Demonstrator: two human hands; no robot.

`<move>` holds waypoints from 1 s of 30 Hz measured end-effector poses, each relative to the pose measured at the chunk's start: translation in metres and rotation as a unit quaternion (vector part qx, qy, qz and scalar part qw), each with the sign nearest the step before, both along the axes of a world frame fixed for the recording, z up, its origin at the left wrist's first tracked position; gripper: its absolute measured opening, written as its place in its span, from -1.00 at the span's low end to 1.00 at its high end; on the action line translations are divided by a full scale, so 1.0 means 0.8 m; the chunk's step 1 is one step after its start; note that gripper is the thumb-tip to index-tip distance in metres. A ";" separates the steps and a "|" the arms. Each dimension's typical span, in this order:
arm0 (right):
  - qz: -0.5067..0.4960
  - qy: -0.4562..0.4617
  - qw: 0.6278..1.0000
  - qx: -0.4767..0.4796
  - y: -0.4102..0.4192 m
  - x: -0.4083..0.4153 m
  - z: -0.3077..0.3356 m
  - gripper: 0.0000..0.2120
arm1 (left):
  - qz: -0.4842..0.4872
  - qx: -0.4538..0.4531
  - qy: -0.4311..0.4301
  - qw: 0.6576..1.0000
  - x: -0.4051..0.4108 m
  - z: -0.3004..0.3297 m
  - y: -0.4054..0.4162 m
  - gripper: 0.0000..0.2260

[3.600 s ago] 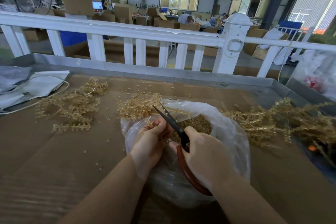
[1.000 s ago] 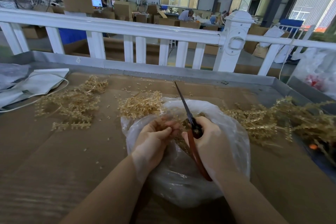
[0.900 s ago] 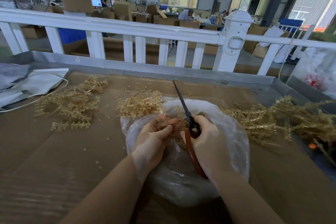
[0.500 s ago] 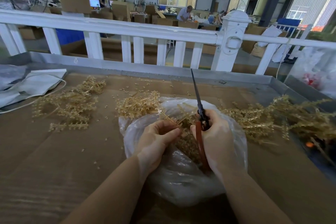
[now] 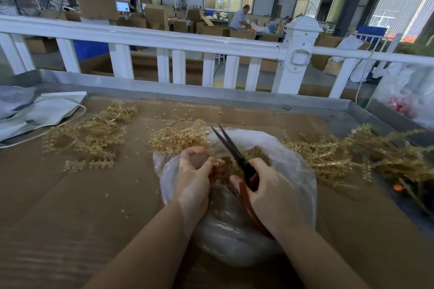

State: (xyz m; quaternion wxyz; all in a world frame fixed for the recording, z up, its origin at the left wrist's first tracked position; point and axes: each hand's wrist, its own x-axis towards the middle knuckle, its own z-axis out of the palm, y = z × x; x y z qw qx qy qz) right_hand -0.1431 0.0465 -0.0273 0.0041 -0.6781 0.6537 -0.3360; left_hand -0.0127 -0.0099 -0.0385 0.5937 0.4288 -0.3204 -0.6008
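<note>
At the centre of the frame the right hand (image 5: 267, 190) grips red-handled scissors (image 5: 237, 159), blades slightly apart, pointing up-left over a clear plastic bag (image 5: 296, 171). The left hand (image 5: 193, 178) pinches golden sprigs (image 5: 234, 166) at the bag's mouth.

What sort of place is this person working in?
Probably a factory or packing workshop: brown cardboard cartons stacked across a large hall, golden plastic sprigs heaped on the cardboard-covered worktable, and the right hand holding red-handled scissors over a clear plastic bag.
</note>
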 end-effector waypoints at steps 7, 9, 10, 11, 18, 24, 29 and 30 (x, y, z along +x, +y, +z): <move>0.010 0.024 0.999 -0.031 0.002 0.001 -0.017 -0.72 | -0.078 -0.017 0.072 0.994 0.009 0.004 0.004 -0.76; 0.011 0.006 0.999 -0.044 0.003 0.000 -0.018 -0.72 | -0.080 -0.027 0.065 0.994 0.010 0.003 0.005 -0.78; 0.011 -0.001 0.999 -0.050 0.003 0.000 -0.018 -0.72 | -0.076 -0.035 0.051 0.995 0.009 0.001 0.006 -0.79; 0.011 -0.007 0.998 -0.055 0.004 -0.001 -0.018 -0.72 | -0.072 -0.042 0.037 0.996 0.008 -0.002 0.006 -0.78; 0.010 0.000 0.999 -0.037 0.003 -0.003 -0.021 -0.65 | -0.068 -0.051 0.000 0.996 0.006 -0.007 0.003 -0.83; 0.008 -0.003 0.999 -0.035 0.003 -0.005 -0.022 -0.64 | -0.067 -0.056 0.005 0.996 0.003 -0.005 0.008 -0.86; 0.005 -0.018 0.999 -0.046 0.005 -0.005 -0.023 -0.66 | -0.063 -0.059 0.006 0.996 0.000 -0.003 0.012 -0.88; 0.004 -0.020 0.999 -0.047 0.005 -0.005 -0.023 -0.66 | -0.062 -0.060 0.007 0.996 0.000 -0.003 0.012 -0.88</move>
